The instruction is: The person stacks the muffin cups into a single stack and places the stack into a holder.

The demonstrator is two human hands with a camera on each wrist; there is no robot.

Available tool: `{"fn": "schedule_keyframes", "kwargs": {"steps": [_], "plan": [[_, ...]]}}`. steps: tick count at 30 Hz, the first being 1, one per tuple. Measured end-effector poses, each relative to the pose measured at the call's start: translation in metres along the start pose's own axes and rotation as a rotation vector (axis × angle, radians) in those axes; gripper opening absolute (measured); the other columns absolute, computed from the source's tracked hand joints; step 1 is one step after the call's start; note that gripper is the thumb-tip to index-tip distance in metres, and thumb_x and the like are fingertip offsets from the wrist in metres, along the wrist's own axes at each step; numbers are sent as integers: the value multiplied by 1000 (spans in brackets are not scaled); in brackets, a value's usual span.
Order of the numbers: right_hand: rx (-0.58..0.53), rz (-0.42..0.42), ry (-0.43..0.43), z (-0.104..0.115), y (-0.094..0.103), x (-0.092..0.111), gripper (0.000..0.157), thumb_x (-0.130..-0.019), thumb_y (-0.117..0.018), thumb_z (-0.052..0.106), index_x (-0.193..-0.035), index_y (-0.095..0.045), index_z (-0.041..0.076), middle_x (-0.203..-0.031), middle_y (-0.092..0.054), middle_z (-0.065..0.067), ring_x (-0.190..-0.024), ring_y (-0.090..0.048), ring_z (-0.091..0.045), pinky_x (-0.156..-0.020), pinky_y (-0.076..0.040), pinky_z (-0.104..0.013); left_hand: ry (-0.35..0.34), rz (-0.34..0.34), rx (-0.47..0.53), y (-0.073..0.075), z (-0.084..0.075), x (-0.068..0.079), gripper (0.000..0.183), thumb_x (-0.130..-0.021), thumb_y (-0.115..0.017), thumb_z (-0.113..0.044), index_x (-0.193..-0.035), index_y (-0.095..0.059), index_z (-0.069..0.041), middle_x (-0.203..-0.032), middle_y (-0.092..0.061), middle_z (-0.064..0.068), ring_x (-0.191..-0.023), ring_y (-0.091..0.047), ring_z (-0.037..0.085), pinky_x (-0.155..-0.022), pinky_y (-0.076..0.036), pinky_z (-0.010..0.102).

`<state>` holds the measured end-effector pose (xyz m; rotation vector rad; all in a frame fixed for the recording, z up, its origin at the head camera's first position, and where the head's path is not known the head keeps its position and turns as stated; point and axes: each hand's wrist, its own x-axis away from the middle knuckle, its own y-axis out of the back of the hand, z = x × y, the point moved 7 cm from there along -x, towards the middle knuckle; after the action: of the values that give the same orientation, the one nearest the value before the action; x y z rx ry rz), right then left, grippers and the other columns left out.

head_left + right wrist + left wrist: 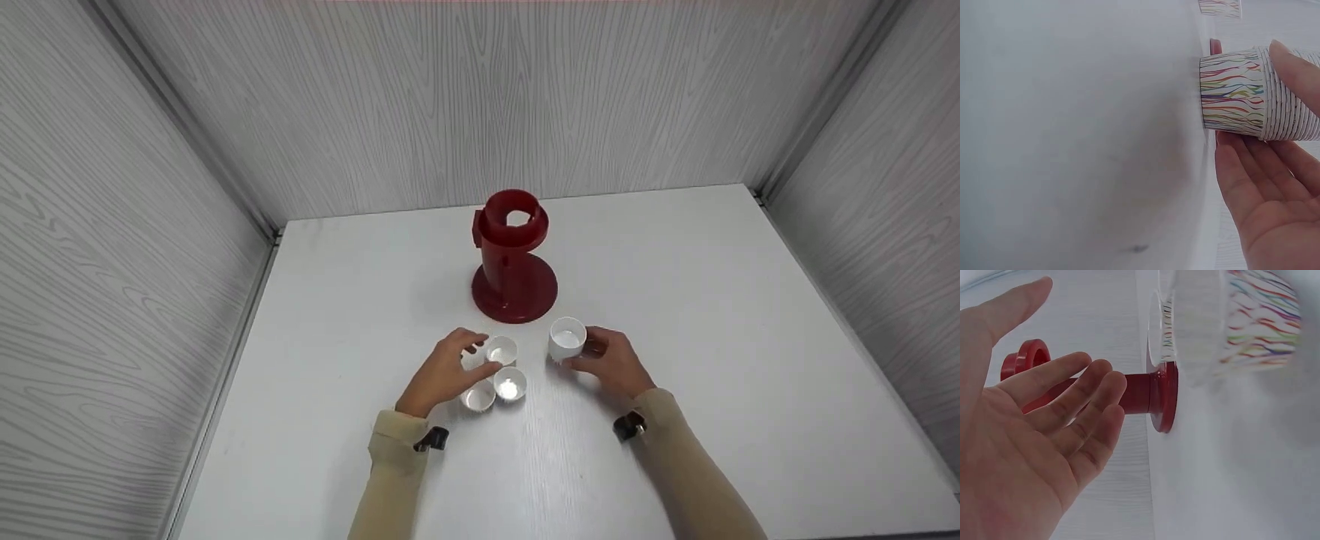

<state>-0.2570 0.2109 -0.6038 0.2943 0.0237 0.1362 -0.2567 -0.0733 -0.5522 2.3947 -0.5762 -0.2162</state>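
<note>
My right hand [611, 364] holds a nested stack of white paper cups [1233, 93], printed with wavy coloured lines. Its thumb lies on one side of the rims and the fingers on the other. Three more white paper cups stand close together on the table: a far one [501, 351], a near right one [510, 384] and a near left one [478, 397]. Beside this cluster is my left hand [446, 371], thumb and fingers spread apart around the far cup's left side. The left wrist view shows that palm [1022, 444] with nothing in it.
Behind the cups stands a red stand [506, 259] with a round base, an upright column and an open ring on top. A white table [712, 360] carries everything. Grey wood-grain panels [480, 105] enclose its back and both sides.
</note>
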Motion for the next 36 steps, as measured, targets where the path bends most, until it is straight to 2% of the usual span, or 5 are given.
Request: {"fn": "schedule_keyframes", "kwargs": {"steps": [7, 14, 18, 24, 36], "plan": [[23, -2, -7, 1, 3, 1, 61, -77, -92, 17, -132, -68, 9, -128, -72, -9, -117, -71, -25, -103, -57, -34, 99, 10, -51, -6, 18, 23, 74, -85, -83, -48, -141, -60, -5, -138, -61, 11, -124, -60, 29, -106, -53, 49], [15, -4, -21, 0, 3, 0, 61, -77, -92, 15, -132, -68, 7, -130, -71, -13, -118, -70, -29, -104, -57, -38, 172, 13, -85, -15, 28, 33, 78, -79, -89, -45, -141, -60, -8, -133, -62, 9, -120, -61, 25, -106, -54, 47], [30, -7, -23, 0, 3, 0, 60, -78, -91, 15, -132, -68, 6, -130, -71, -13, -119, -69, -29, -105, -57, -40, 149, 18, -85, -19, 29, 35, 77, -79, -90, -39, -140, -60, -4, -129, -62, 11, -115, -61, 25, -101, -54, 45], [-15, 13, -7, 4, 1, 0, 59, -77, -91, 12, -131, -68, 5, -130, -71, -14, -119, -70, -30, -103, -57, -35, 147, 25, -89, -24, 32, 36, 75, -77, -92, -38, -136, -61, -4, -123, -62, 8, -110, -59, 21, -102, -54, 43], [19, 9, -21, 0, 0, 0, 63, -77, -92, 17, -134, -66, 5, -131, -70, -14, -120, -70, -30, -104, -57, -38, 146, 16, -74, -25, 34, 37, 65, -80, -90, -32, -130, -62, -4, -118, -62, 8, -105, -57, 20, -102, -52, 44]]}}
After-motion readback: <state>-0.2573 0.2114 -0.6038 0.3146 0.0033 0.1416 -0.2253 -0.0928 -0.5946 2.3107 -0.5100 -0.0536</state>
